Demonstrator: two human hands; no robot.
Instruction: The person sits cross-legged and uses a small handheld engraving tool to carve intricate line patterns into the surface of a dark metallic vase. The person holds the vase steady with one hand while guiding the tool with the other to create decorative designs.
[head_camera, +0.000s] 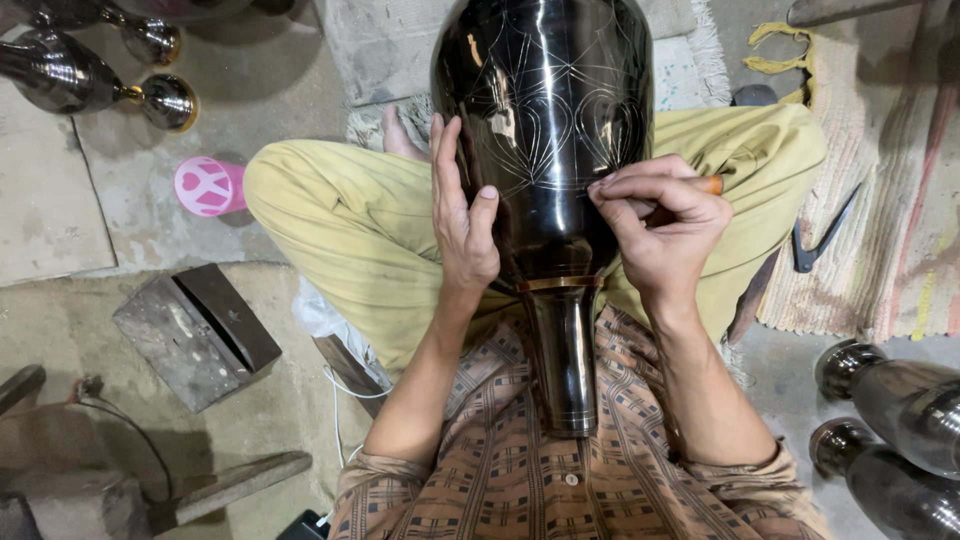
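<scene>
1. Black, glossy metal makes up the large vase (545, 140), which lies across the lap of a person sitting cross-legged, its narrow neck pointing toward the person's chest and its broad body reaching away over the shins.
2. Fine pale lines of leaf and heart shapes are scratched into the vase's dark surface, and a thin copper-coloured band rings it where the body narrows to the neck.
3. The left hand (462, 215) lies flat and open against the vase's side, fingers stretched upward along the curve and thumb resting on the metal, steadying it.
4. The right hand (660, 225) is closed around a small tool with an orange handle (708, 185); its fingertips press together at the vase's surface on the engraved lines.
5. Olive-yellow trousers (340, 215) cover the crossed legs, and a brown checked shirt (530, 480) fills the lower middle of the view.
6. On the concrete floor (80, 210) to the left sits a pink cup (208, 186), near the knee, and a grey metal block (195, 335) lies closer to the camera.
7. More dark polished vases (90, 75) lie at the upper left, and two others (900, 440) at the lower right.
8. A striped woven rug (880, 200) lies at the right, with a dark metal tool (825, 238) resting on its edge.
</scene>
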